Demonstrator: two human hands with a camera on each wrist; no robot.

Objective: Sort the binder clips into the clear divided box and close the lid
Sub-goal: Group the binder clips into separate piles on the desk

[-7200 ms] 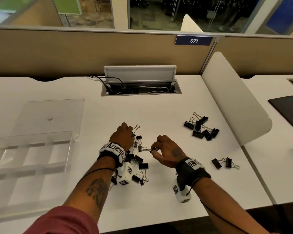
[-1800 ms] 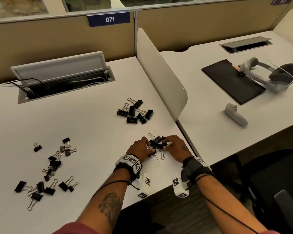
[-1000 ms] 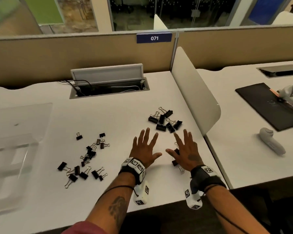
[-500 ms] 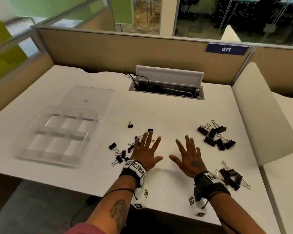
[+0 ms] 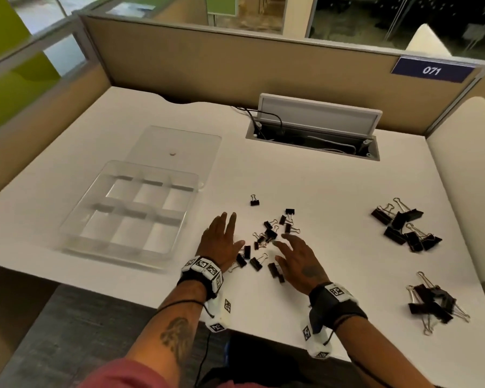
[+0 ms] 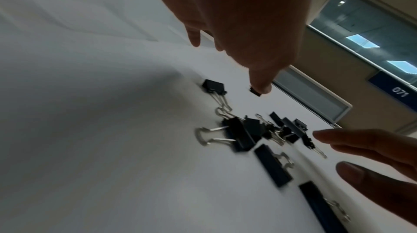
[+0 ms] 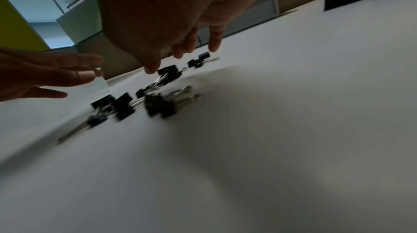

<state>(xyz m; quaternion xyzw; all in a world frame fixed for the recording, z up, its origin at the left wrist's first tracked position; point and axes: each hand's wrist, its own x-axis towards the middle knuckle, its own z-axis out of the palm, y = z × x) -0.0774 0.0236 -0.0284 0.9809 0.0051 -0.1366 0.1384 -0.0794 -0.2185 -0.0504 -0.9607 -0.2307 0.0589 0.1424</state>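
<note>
A scatter of small black binder clips lies on the white desk between my two hands. My left hand hovers flat with straight fingers at the scatter's left edge and holds nothing. My right hand is spread over the scatter's right side, also holding nothing. The clear divided box sits to the left, its lid lying open behind it and its compartments bare. A pile of larger clips lies at the right, another pile near the front right edge. The left wrist view shows the small clips under my fingers.
An open cable hatch with wires sits at the desk's back. A white divider panel bounds the desk on the right, and a tan partition stands behind. The desk's front edge runs just under my wrists.
Both hands have moved left from the desk's middle to either side of the small-clip scatter, fingers still spread. The head view has swung down and closer.
</note>
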